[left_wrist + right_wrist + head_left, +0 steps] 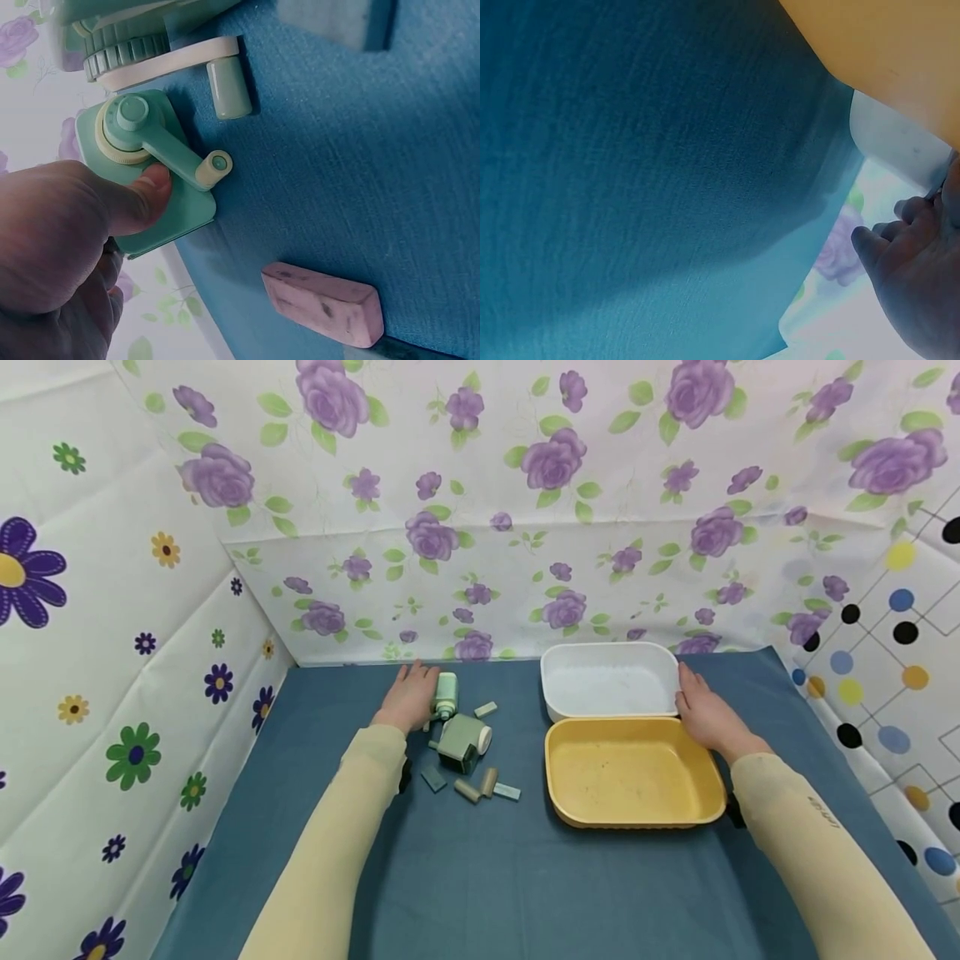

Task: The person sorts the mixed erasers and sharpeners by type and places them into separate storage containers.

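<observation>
My left hand (pixel 408 697) is at the back left of the table, beside a small green crank pencil sharpener (pixel 446 693). In the left wrist view its thumb presses the face of this sharpener (pixel 169 214) below the crank, the other fingers curling behind. A larger green sharpener (pixel 461 739) with a pale crank (pixel 172 64) stands close by. On the right, my right hand (pixel 708 710) lies against the outer right wall of a white basin (pixel 555 689), fingers mostly straight. The right wrist view shows little of that contact.
A yellow basin (pixel 637 818) stands directly in front of the white one. Several eraser-like blocks (pixel 507 791) lie around the sharpeners, among them a pinkish block (pixel 322 304). Flowered cloth walls (pixel 480 585) enclose the back and sides of the blue-covered table (pixel 480 877).
</observation>
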A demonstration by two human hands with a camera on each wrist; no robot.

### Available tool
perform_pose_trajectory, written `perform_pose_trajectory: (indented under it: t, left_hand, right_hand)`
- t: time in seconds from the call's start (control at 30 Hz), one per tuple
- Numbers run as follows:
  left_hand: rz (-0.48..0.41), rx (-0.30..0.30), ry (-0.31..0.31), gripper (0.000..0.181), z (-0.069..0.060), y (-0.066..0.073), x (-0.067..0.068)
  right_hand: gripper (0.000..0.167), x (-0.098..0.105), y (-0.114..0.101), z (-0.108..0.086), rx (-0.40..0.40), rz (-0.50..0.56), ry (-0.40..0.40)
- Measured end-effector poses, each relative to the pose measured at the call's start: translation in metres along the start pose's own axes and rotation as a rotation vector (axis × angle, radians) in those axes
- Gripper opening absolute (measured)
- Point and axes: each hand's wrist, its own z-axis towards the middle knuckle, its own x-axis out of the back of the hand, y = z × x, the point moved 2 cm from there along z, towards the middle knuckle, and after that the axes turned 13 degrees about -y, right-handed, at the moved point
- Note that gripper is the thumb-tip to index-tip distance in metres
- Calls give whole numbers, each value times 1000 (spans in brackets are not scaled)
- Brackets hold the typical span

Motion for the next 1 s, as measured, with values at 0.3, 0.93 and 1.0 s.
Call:
perform_pose_trajectory:
  t: [0.3,0.93,1.0]
  left_hand:
    - [-9,-5,14,70,-3,2,-1]
    - [40,7,-15,71,0,5,-4]
    - [40,9,-11,70,0,4,-3]
  right_hand:
    - [68,1,0,-2,-12,-3,-4]
    - [69,6,10,4,-2,43,-19]
    - [68,6,8,5,-5,39,-19]
